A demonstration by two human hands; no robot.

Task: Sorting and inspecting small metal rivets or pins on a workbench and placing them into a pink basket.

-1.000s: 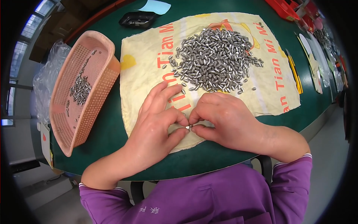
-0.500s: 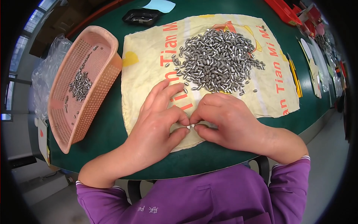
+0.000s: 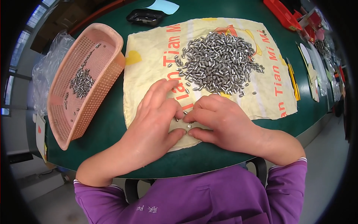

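On the pale yellow printed cloth (image 3: 145, 48) lies a big heap of small silvery metal barrel-shaped pieces (image 3: 218, 61). Just in front of it my two hands face each other. My left hand (image 3: 154, 115) has thumb and forefinger apart, its other fingers stretched toward the heap. The thumb and forefinger of my right hand (image 3: 223, 119) also stand apart, the other fingers curled. One small metal piece (image 3: 189, 126) shows between the fingertips of both hands, gripped by neither as far as I see. Two more pieces lie by the forefingers, partly hidden.
A pink perforated plastic basket (image 3: 84, 112) at the left holds a smaller lot of metal pieces. Behind the cloth sits a black tray (image 3: 145, 17) beside light blue paper (image 3: 164, 6). A yellow cutter (image 3: 293, 80) lies at the right, a red bin (image 3: 282, 14) at the far right.
The fingertips that pinched two small metal pieces together have parted. One piece now shows between them, with others beside the forefingers. The view has shifted slightly.
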